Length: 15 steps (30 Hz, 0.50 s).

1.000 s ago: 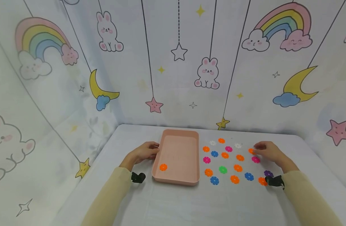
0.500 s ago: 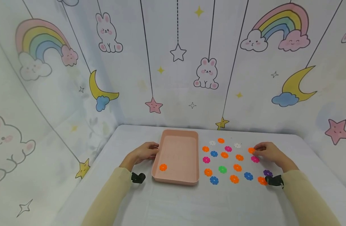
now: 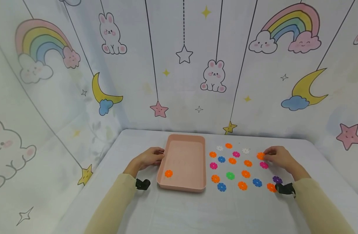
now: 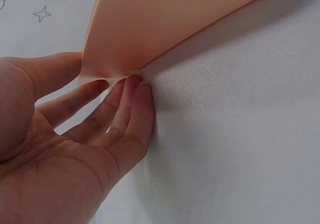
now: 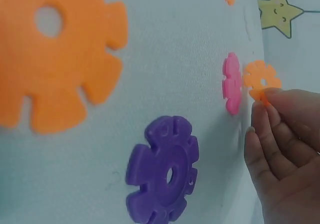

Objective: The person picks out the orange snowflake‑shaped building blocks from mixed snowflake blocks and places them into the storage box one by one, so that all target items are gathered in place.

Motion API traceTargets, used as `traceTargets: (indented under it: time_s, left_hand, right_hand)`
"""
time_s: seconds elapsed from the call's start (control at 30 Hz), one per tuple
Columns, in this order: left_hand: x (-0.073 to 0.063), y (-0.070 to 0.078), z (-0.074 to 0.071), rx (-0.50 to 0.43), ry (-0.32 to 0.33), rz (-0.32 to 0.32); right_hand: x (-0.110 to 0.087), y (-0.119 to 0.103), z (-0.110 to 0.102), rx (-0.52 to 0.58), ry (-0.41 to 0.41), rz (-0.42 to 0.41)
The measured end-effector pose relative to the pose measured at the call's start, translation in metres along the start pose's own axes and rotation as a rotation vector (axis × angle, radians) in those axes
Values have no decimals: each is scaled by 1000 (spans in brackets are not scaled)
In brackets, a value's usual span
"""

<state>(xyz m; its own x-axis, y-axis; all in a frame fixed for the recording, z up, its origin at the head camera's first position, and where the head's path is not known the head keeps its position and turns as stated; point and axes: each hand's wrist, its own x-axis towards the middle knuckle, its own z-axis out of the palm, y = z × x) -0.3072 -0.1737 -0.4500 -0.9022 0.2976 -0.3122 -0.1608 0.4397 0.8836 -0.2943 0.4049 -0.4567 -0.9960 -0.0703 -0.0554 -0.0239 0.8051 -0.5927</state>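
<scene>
My right hand [image 3: 278,157] pinches an orange flower-shaped disc [image 5: 262,78] between thumb and fingers, at the far right of the scattered discs. In the right wrist view the disc is tilted up, with its lower edge covered by my fingertips. A pink disc [image 5: 232,83] is close beside it. My left hand [image 3: 148,157] stays at the left side of a shallow pink tray [image 3: 182,187]. Its fairly straight fingers touch the tray's outer wall [image 4: 165,23] in the left wrist view. One orange disc [image 3: 168,173] lies inside the tray, near its front left corner.
Several flower discs in orange, blue, pink and white lie on the white table [image 3: 214,211] right of the tray, with one green disc [image 3: 230,175]. A purple disc [image 3: 277,179] and an orange disc [image 3: 271,187] lie near my right wrist. A patterned drape [image 3: 190,107] stands behind.
The right fingers have closed on the orange disc, which now looks lifted and tilted slightly. My left hand and the tray have stayed in place.
</scene>
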Motion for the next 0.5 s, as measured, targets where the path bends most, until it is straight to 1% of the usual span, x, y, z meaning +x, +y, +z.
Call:
traceTargets:
  time_s: [0.27, 0.5]
  left_hand:
    - [0, 0, 0, -16, -10, 1]
    - [0, -2, 0, -18, -7, 9]
  right_hand:
    - [-9, -24, -2, 27, 21, -46]
    - [-10, -47, 5, 100, 28, -69]
